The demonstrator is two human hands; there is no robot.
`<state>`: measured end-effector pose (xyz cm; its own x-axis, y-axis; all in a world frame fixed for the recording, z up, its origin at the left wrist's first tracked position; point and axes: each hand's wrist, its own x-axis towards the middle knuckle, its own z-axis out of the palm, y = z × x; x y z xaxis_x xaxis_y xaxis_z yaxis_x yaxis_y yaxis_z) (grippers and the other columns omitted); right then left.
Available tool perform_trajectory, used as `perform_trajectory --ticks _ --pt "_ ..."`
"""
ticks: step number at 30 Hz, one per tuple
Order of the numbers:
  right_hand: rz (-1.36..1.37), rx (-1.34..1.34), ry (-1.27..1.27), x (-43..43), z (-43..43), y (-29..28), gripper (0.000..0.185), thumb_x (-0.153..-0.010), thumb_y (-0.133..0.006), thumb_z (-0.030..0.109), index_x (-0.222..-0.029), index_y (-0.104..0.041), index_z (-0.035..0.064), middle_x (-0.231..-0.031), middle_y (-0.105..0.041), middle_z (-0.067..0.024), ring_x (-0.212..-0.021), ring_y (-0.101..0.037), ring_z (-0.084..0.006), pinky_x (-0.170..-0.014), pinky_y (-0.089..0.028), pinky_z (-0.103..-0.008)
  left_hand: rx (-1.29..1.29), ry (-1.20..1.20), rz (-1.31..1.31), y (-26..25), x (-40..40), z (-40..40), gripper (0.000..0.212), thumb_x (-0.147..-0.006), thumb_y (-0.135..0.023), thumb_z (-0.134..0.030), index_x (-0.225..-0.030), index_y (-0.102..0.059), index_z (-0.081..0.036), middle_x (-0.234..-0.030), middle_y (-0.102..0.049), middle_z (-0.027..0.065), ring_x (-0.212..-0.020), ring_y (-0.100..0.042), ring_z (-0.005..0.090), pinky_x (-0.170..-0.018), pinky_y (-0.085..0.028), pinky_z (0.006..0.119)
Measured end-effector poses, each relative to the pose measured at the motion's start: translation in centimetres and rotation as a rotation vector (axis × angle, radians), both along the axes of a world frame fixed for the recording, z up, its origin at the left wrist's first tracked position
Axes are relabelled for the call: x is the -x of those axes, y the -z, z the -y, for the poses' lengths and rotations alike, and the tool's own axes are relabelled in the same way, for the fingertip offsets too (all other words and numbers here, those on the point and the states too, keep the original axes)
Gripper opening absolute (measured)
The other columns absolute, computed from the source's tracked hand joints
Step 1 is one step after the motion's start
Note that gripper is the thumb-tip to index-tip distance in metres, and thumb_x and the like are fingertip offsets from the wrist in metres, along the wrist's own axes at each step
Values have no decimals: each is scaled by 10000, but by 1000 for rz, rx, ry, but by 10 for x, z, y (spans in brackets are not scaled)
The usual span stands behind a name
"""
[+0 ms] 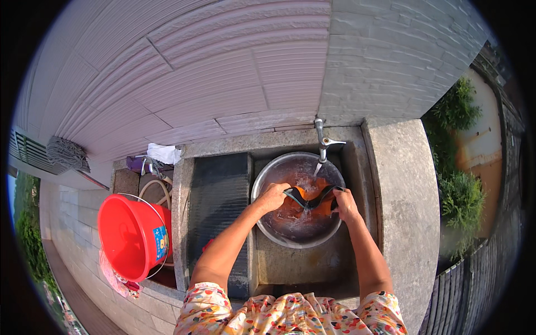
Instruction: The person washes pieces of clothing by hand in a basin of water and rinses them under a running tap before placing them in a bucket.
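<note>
My left hand (275, 197) and my right hand (346, 204) grip opposite ends of the dark waistband or edge of an orange cloth item (314, 192), whose exact kind I cannot tell. The dark edge sags in a wave between them. Its orange part hangs into water in a round metal basin (299, 243). Above the basin, water runs from a metal tap (323, 144) onto the cloth. The basin stands inside a concrete sink (307, 272).
A dark ribbed washboard slab (217, 188) lies left of the basin. Farther left is a red plastic bucket (125, 238) with a wire handle, near a beige hose (157, 186) and a white cloth (164, 153). A concrete ledge (406, 201) borders the sink on the right.
</note>
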<state>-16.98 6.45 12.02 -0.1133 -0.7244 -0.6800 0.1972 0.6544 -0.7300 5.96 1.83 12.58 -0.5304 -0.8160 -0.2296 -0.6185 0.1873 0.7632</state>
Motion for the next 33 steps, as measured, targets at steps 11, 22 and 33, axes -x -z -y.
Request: perform_trajectory --ticks 11,22,33 --pt "977 1172 6 11 -42 -282 315 -912 -415 159 -1131 -496 -53 -1116 -564 -158 -1030 -555 -281 -906 -433 -418 971 -116 -912 -328 -3 -33 158 -852 -561 -98 -928 -581 39 -801 -633 69 -716 -591 115 -645 -470 228" --pt "-323 388 65 -38 -17 -28 367 -862 -545 178 -1220 -511 111 -1051 -581 -90 -914 -563 -168 -822 -431 -279 315 -149 -148 -55 17 -33 322 -767 -519 25 -1079 -572 -35 -1124 -552 165 -1009 -551 332 -850 -453 341" --pt "-908 328 -960 -53 -49 125 560 -783 -470 171 -1328 -362 245 -1437 -221 -84 -1315 -189 -353 -1036 -233 -479 164 155 706 149 33 -85 475 -860 -411 -164 -1332 -357 -173 -1379 -330 75 -1219 -371 298 -958 -358 404"
